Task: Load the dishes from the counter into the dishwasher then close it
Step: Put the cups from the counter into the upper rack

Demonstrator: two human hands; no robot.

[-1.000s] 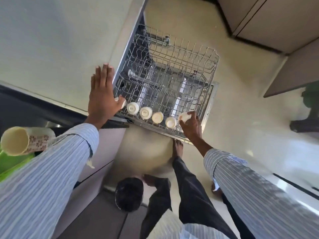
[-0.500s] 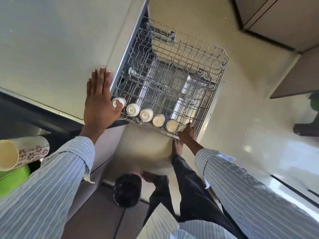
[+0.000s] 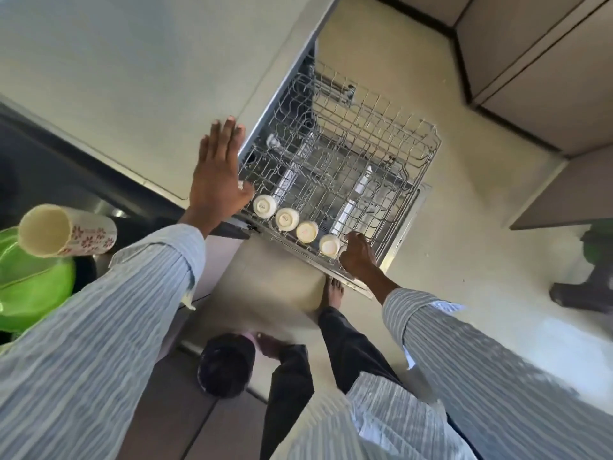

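L hand (image 3: 217, 180) flat, fingers straight, on pale countertop (image 3: 132, 78) edge. R hand (image 3: 356, 255) fingers curled at row of small white cups (image 3: 285, 219) in pulled-out wire dishwasher rack (image 3: 365, 154); grip unclear.

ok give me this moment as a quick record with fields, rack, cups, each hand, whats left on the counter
rack: wire dishwasher rack pulled out, mostly bare
cups in rack: four small white cups show upside down in a row along the near edge
left hand: left hand flat, fingers straight, by the counter edge at the rack's left corner
right hand: right hand at the right end of the row, fingers curled; what it holds is hidden
left on counter: flowered tumbler on its side over a green bowl
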